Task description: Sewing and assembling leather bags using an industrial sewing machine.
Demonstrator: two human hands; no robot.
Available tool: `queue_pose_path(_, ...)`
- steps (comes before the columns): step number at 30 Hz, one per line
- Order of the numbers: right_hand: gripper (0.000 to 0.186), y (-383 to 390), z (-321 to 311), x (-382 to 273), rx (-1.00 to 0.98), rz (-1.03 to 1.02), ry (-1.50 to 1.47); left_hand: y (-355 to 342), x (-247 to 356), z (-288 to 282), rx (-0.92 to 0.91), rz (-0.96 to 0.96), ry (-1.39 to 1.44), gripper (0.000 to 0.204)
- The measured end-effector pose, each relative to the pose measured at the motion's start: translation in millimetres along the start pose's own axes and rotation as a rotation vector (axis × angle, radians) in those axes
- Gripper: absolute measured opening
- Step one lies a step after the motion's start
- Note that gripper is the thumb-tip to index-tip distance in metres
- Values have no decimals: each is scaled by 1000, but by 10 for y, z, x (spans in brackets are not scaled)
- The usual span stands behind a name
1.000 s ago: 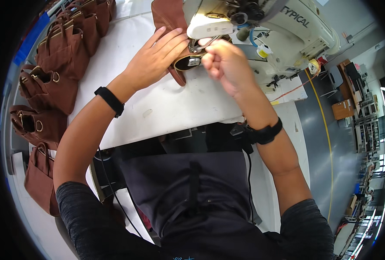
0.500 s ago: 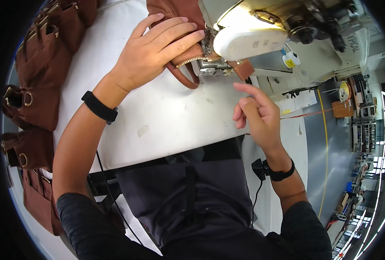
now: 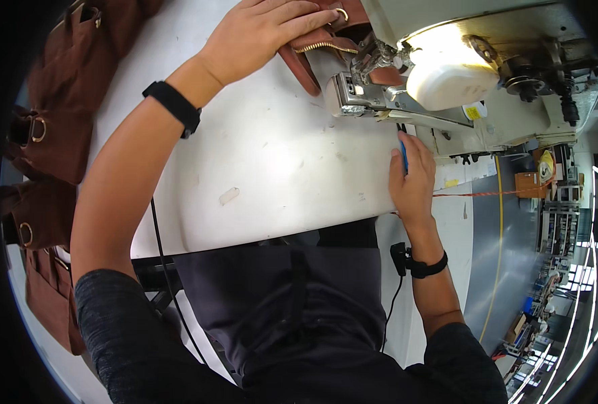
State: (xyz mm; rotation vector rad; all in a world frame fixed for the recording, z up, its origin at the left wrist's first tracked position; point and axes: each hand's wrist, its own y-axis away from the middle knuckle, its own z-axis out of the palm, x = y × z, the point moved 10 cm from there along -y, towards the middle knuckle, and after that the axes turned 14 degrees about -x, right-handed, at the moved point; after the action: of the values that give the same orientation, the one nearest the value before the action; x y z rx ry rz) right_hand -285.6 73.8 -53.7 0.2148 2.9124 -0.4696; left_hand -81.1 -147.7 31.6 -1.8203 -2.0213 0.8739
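At the top, my left hand (image 3: pixel 258 37) grips a brown leather bag (image 3: pixel 316 39), its fingers lying over the leather and its thumb out of sight. A gold-toothed zipper (image 3: pixel 326 46) curves along the bag's near edge, and a brown strap (image 3: pixel 301 71) hangs below it. The bag lies beside the sewing machine's arm and metal bed (image 3: pixel 349 94). Lower right of the bed, my right hand (image 3: pixel 413 176) is closed around a small tool with a blue handle (image 3: pixel 404 155) and a dark tip. Its exact kind is mostly hidden by my fingers.
The sewing machine's lit white head (image 3: pixel 457 77) overhangs the white table (image 3: pixel 278 175) at the upper right. Several brown bags (image 3: pixel 59 121) with gold rings line the left side. A dark cable (image 3: pixel 159 236) hangs near my left arm. Beyond the table is grey floor with a yellow line (image 3: pixel 499 242).
The bag has shifted up and away from the machine's bed, with my left hand on it. My right hand, empty before, now holds the blue-handled tool near the table's right side.
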Motion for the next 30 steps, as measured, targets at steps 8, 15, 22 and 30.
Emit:
queue_pose_path(8,34,-152,92,255,-128,59,110,286,-684,146,-252,-320,-380,67)
queue_pose_path(15,29,-106,-70,-59,-134,34,-343,700,133,-398,-578,-524,-867,27)
queue_pose_path(22,31,-43,308,-1158,-485,64,-1208,1068,1109,-964,-620,-537,-557,57)
queue_pose_path(30,30,-428,390,-1720,-534,96,-1425,1220,1241,-1141,-455,-537,-346,56)
